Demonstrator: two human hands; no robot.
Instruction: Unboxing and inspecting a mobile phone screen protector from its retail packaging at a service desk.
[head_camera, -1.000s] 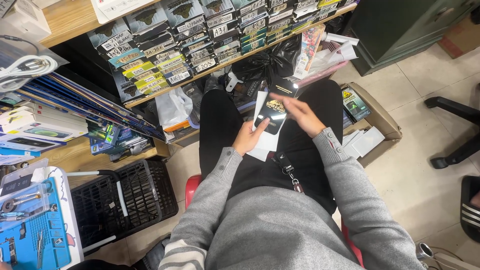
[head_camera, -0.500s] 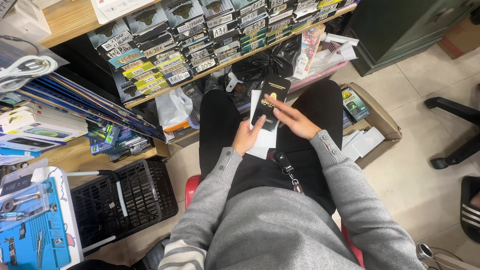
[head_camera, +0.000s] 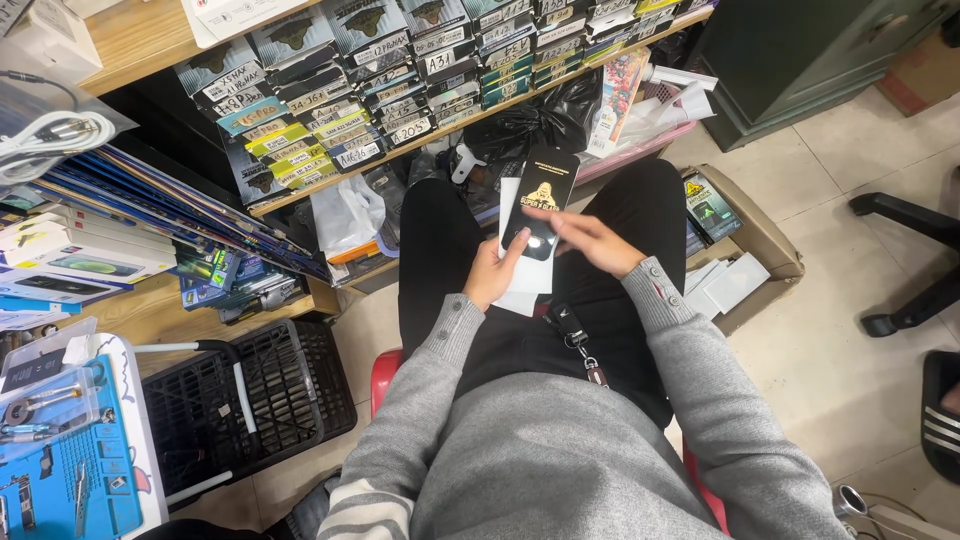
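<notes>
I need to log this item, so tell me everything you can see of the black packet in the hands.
The black packet is a flat, slim, glossy rectangle with a yellow emblem and small print near its top. It is held lengthwise over the lap, top end pointing toward the shelf. The left hand grips its lower left edge; the right hand lays fingers across its middle. A white sheet lies right behind it.

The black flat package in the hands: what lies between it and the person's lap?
In the head view, white packages lie under the black flat package, held by the left hand; the right hand touches its front.
</notes>
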